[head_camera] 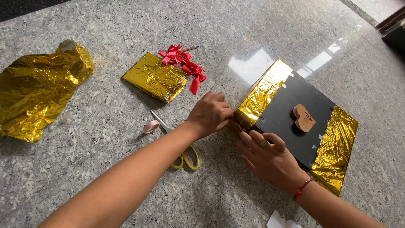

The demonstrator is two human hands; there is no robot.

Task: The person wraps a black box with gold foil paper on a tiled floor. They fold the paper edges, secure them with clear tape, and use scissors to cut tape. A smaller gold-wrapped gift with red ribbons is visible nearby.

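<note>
The left hand is curled with its fingers bent down onto the corner of the gold foil wrapping sheet that folds over the near end of a flat black rectangular box; the fingertips are hidden against the foil, so I cannot tell whether they pinch it or only press it. The right hand, with a ring on one finger and a red thread bracelet at the wrist, lies just below the left fingers, its fingers spread flat and pressing on the box's edge, gripping nothing. The box rests on the grey speckled stone surface, with more gold foil showing at its far end beyond the right hand. A small tan heart-shaped tag lies on the box lid, near the right fingers. Behind the left wrist lie scissors with yellow-green handles and a small pink tape roll. Farther out from the left fingers are a folded gold foil packet, red ribbon bows touching it, and a crumpled gold foil sheet well apart.
</note>
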